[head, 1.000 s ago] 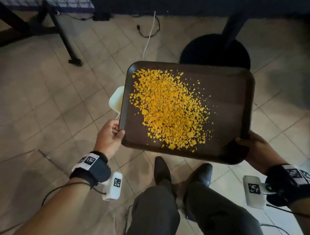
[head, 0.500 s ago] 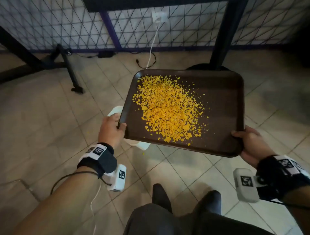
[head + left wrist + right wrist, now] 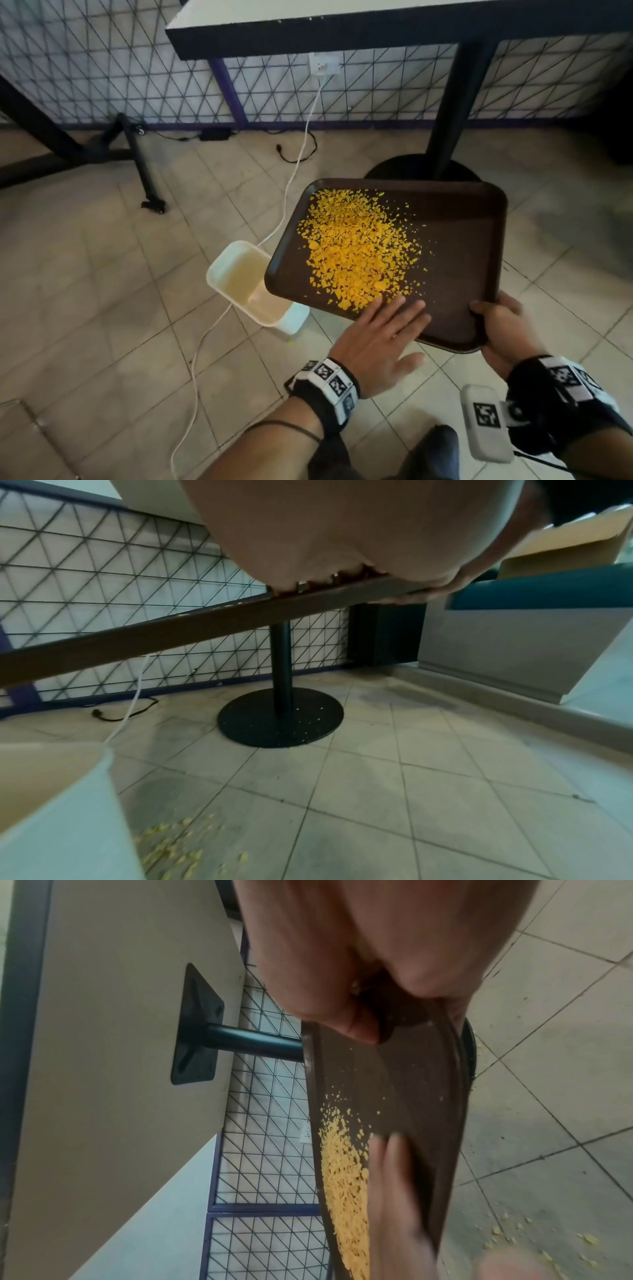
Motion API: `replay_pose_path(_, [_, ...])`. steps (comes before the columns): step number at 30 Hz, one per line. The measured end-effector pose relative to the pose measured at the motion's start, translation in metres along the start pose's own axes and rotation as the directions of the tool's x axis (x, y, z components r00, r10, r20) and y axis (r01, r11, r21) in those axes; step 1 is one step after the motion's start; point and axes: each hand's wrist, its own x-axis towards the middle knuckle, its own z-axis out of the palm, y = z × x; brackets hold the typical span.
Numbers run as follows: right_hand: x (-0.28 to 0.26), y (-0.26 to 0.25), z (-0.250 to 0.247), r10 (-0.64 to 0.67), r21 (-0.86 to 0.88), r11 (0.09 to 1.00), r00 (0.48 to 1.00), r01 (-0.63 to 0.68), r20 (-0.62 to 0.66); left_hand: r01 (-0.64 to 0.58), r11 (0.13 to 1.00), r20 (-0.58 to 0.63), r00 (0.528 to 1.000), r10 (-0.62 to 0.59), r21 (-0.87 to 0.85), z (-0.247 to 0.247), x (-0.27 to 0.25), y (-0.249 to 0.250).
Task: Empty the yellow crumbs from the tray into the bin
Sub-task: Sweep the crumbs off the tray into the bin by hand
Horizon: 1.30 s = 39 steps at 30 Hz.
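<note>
Our right hand (image 3: pixel 496 329) grips the tray (image 3: pixel 472 240) by its near right corner. Our left hand (image 3: pixel 380 339), fingers flat, rests just behind the crumbs (image 3: pixel 352 250). The bin (image 3: pixel 219 274) lies beyond them, under the tray's left edge.

- The tray (image 3: pixel 459 236), at centre right of the head view, is dark brown.
- The crumbs (image 3: pixel 356 253) on it are bright yellow-orange.
- The bin (image 3: pixel 219 274), left of the tray, is white outside, cream-yellow inside.
- The floor (image 3: pixel 102 274) has beige square tiles with dark grout lines.
- The fence (image 3: pixel 102 68), upper left, has a black triangle-pattern mesh over white panels, with purple posts.
- The table (image 3: pixel 308 34), at the top, has a pale top, black edge and black pedestal.
- The cable (image 3: pixel 301 147) is white.
- The wristbands (image 3: pixel 329 387) are black with white black-patterned marker squares.
- In the left wrist view, scattered yellow bits (image 3: pixel 178 842) dot the floor at lower left.
</note>
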Motion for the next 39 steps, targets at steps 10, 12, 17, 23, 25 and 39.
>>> replay_pose_path(10, [0.009,0.007,-0.004,0.05,-0.132,0.99,0.999,-0.051,-0.011,0.313,0.948,0.114,0.945,-0.306,-0.052,0.012,-0.071,-0.121])
replay_pose_path(12, [0.009,0.009,-0.001,0.061,-0.131,0.989,0.998,-0.062,-0.009,0.331,0.94,0.087,0.942,-0.325,-0.079,0.004,-0.072,-0.118])
replay_pose_path(17, [0.007,0.011,0.006,0.036,-0.128,0.991,0.999,-0.033,0.015,0.146,0.976,0.027,0.989,-0.143,-0.16,-0.015,-0.032,-0.04])
replay_pose_path(23, [0.003,0.008,0.01,0.001,-0.116,0.993,1.0,0.001,0.017,0.066,0.984,0.058,0.997,-0.057,-0.164,0.007,-0.022,-0.015])
replay_pose_path(25, [0.005,0.007,0.009,0.001,-0.129,0.992,1.0,0.0,0.01,0.144,0.976,0.078,0.988,-0.132,-0.166,0.011,-0.038,-0.04])
replay_pose_path(39, [0.006,0.007,0.022,0.046,-0.186,0.982,0.998,-0.037,0.043,0.15,0.977,-0.021,0.988,-0.155,-0.154,0.0,-0.014,-0.049])
